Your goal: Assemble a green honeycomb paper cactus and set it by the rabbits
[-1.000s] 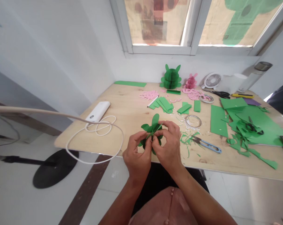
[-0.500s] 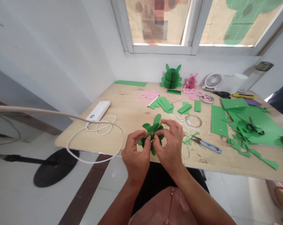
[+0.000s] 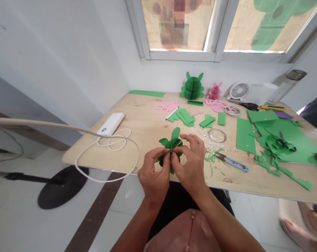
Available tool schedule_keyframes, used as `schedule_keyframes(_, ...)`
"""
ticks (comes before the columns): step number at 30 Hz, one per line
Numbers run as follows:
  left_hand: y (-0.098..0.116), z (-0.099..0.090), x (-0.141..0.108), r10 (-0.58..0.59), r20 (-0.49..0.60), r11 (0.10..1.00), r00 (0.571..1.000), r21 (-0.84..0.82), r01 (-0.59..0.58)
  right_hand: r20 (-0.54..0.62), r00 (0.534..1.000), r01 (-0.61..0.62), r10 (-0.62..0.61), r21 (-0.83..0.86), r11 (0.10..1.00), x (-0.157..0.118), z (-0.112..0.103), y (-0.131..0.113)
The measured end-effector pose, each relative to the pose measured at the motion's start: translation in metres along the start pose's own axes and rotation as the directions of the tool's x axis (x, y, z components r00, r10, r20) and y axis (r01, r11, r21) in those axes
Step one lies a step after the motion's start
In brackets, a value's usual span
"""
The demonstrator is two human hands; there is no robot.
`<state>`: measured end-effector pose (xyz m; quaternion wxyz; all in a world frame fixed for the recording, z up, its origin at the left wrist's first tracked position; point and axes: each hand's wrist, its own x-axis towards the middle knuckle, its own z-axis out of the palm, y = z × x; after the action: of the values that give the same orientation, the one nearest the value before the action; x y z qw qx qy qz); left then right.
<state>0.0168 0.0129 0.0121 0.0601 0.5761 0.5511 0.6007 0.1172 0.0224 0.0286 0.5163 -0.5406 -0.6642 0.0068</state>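
Close to the table's front edge, both hands pinch a small green paper figure [image 3: 175, 133] with rounded petal-like lobes. My left hand [image 3: 154, 171] grips its left side between thumb and fingers. On the other side my right hand [image 3: 191, 162] pinches it near the middle, thumb and index finger almost meeting the left ones. Fingers hide the centre of the figure. Just right of my right hand lie blue-handled thread snips [image 3: 233, 163] among green paper scraps. A roll of tape [image 3: 217, 135] rests behind them.
Cut green strips [image 3: 185, 116] and pink scraps [image 3: 168, 106] lie mid-table. A larger green paper figure [image 3: 192, 88] and a pink one [image 3: 215, 91] stand by the wall. Green sheets [image 3: 246, 134] cover the right; a white power bank [image 3: 111, 124] with cable lies left.
My left hand has shifted slightly right, its fingers closer to the right hand's. The paper figure turned a little. More of another person's feet shows at lower right.
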Motion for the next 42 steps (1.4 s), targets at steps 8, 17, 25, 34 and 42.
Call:
schedule_keyframes(8, 0.0024, -0.0022, 0.0019, 0.06, 0.001, 0.998, 0.998, 0.035, -0.06, 0.033, 0.998, -0.058, 0.056, 0.041, 0.997, 0.0008, -0.0024, -0.0035)
schedule_keyframes(17, 0.0013, -0.0025, 0.0012, 0.136, -0.002, 0.989, 0.991, 0.055, -0.136, 0.024, 0.998, -0.062, 0.061, 0.064, 0.996, 0.0012, -0.0017, -0.0039)
schedule_keyframes(25, 0.0009, -0.0032, 0.0004, 0.142, -0.001, 0.985, 0.99, 0.095, -0.141, 0.046, 0.991, -0.129, 0.124, 0.116, 0.985, 0.0016, -0.0013, -0.0072)
schedule_keyframes(34, 0.0002, -0.0026, 0.0008, 0.141, -0.005, 0.987, 0.99, 0.081, -0.14, 0.047, 0.99, -0.139, 0.134, 0.132, 0.981, 0.0022, -0.0007, -0.0057)
schedule_keyframes(42, 0.0018, -0.0018, 0.0014, 0.13, -0.014, 0.99, 0.991, 0.063, -0.129, 0.068, 0.983, -0.181, 0.172, 0.167, 0.969, 0.0043, -0.0008, -0.0075)
